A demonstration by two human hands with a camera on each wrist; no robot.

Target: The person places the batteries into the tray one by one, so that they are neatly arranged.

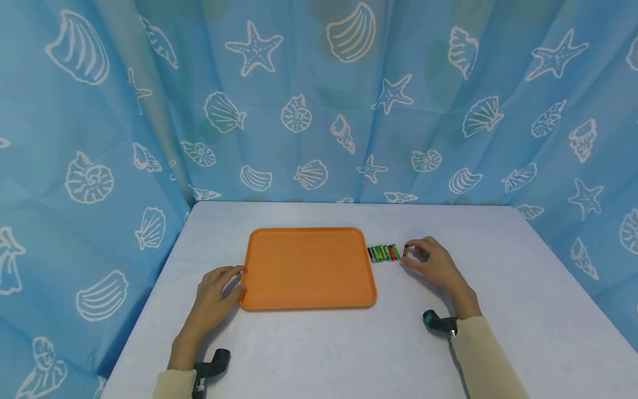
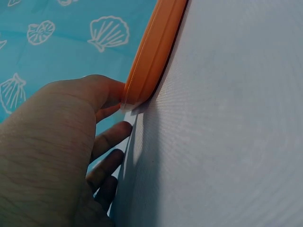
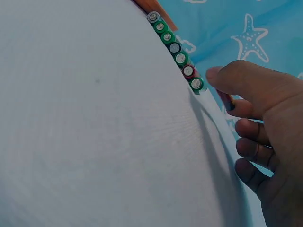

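An orange tray lies on the white table. My left hand is at its left side, with thumb and index fingertip touching the rim. The left wrist view shows the thumb against the corner of the tray and the other fingers spread loosely below. Right of the tray, several small batteries, mostly green, stand side by side in a row. Just beyond the row's right end, my right hand pinches one battery, reddish with a dark end, between thumb and index finger.
A blue curtain with white shells and starfish hangs behind the table and along its sides. The white tabletop stretches in front of the tray. Each wrist wears a black camera band.
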